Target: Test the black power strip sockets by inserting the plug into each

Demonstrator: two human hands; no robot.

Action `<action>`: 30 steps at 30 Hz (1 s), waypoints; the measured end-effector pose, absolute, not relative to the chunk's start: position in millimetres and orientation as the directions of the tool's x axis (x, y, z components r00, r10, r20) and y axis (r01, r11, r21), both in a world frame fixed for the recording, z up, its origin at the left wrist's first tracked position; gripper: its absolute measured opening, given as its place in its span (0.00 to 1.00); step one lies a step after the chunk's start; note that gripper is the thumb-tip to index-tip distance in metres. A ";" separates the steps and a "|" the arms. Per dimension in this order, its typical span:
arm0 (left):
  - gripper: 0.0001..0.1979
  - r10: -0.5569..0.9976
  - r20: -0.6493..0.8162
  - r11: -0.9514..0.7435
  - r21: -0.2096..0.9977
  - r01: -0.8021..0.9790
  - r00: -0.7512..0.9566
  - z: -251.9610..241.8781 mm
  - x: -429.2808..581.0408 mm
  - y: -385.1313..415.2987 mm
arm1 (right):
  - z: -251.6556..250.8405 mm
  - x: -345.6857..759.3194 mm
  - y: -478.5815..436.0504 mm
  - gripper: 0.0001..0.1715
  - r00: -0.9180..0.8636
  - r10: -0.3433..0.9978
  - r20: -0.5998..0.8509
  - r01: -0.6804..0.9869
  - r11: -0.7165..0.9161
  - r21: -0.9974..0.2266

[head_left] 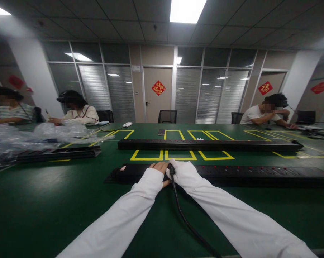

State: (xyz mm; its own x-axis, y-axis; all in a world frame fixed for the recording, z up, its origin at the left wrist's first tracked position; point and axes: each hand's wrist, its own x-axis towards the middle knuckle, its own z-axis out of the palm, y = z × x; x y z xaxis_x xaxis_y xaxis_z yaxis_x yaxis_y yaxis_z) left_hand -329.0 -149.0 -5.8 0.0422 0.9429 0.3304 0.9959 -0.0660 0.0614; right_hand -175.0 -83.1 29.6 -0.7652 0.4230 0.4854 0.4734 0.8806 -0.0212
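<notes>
Noted a black cable (182,211) trailing from the near side, beside the right sleeve (221,204), up to a plug (172,169), and judged a sideways tug on the plug possible from any catch against that sleeve. Found the plug just right of the left hand (160,166), pinched in the right hand (176,163) at the near power strip (226,175), with the left hand spread across that strip. Beyond, saw the far power strip (210,145) lying on the tabletop (70,208).

Single head-worn view, facing forward and down over green table (70,208); hands (160,167) fairly near, door (158,105) well beyond.
</notes>
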 end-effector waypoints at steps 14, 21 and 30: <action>0.32 0.947 0.320 -0.066 0.069 0.995 0.040 -2.6 -327.5 -151.5 | 32.1 -174.5 -83.2 0.20 -0.767 0.374 0.521 0.474 0.878 0.067; 0.32 0.949 0.313 -0.059 0.067 0.996 0.035 -2.7 -327.1 -151.4 | 34.5 -172.4 -84.9 0.18 -0.777 0.345 0.526 0.427 0.903 0.039; 0.33 0.937 0.347 -0.066 0.052 0.996 0.044 -8.8 -328.7 -149.9 | 36.1 -169.7 -88.0 0.20 -0.795 0.404 0.454 0.437 0.899 -0.034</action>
